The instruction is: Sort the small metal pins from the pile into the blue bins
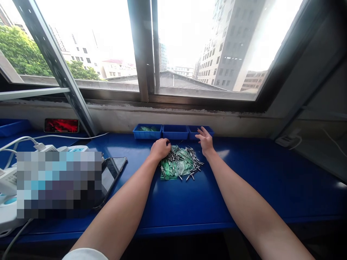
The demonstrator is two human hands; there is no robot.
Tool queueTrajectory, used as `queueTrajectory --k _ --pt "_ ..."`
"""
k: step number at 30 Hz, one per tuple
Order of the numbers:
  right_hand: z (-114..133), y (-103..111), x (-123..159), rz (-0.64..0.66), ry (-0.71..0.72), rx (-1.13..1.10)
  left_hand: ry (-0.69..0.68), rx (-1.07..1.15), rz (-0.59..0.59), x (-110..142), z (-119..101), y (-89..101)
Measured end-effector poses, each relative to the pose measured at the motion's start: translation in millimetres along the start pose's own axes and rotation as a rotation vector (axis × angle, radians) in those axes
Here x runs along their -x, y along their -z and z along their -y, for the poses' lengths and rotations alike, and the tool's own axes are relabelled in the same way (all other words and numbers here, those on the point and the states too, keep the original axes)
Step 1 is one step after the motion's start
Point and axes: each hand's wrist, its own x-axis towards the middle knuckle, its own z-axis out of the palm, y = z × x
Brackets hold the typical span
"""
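Observation:
A pile of small metal pins (193, 159) lies loose on and around green-printed clear plastic bags (173, 169) in the middle of the blue table. At the pile's upper left edge, my left hand (160, 148) is closed, its fingers curled down. Whatever its fingertips hold is hidden. My right hand (206, 141) is raised at the front of the right blue bin (193, 134), fingers apart. A tiny dark spot shows near its fingertips, too small to name. Beside that bin stand a middle blue bin (175, 135) and a left blue bin (148, 135) with green-printed bags inside.
To the left lie a tablet-like device (115, 173), white power strips (8, 180) with cables, and a pixelated area. A phone with a red screen (61, 125) leans at the wall near a metal shelf post (73, 94). Windows line the back.

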Motion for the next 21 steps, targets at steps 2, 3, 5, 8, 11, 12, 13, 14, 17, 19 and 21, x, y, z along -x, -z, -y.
queueTrajectory --k 2,3,5,8,11,12,13,14,17,19,21 --pt "-4.1 2.1 -2.3 0.007 0.013 0.018 0.008 0.001 0.009 0.3 -0.9 1.0" --pt "-6.9 2.7 -3.3 -0.002 0.026 0.05 0.011 0.003 0.014 0.4 -1.2 1.5" --pt "-12.6 2.6 -4.6 -0.013 0.076 0.161 0.014 0.007 0.019 0.7 -1.8 2.2" --pt "-18.2 -1.7 -2.7 0.119 0.198 0.365 0.009 0.023 0.037 1.0 -2.7 2.1" --pt "-20.5 -10.7 2.0 0.384 0.293 0.511 -0.024 0.053 0.085 1.5 -3.8 0.9" --pt "-21.1 -14.2 3.5 0.465 0.304 0.551 -0.037 0.061 0.103 1.8 -4.1 0.4" --pt "-21.7 -17.5 4.7 0.532 0.301 0.594 -0.048 0.067 0.121 2.1 -4.4 0.0" --pt "-22.2 -20.5 5.4 0.581 0.287 0.638 -0.057 0.071 0.135 2.4 -4.6 -0.4" --pt "-22.7 -26.6 6.3 0.647 0.217 0.789 -0.06 0.076 0.175 2.7 -5.4 -0.6" --pt "-21.6 -28.6 6.5 0.661 0.198 0.875 -0.049 0.073 0.193 2.5 -5.8 -0.4" --pt "-19.8 -29.5 7.2 0.665 0.202 0.935 -0.044 0.071 0.197 2.1 -6.1 -0.4"
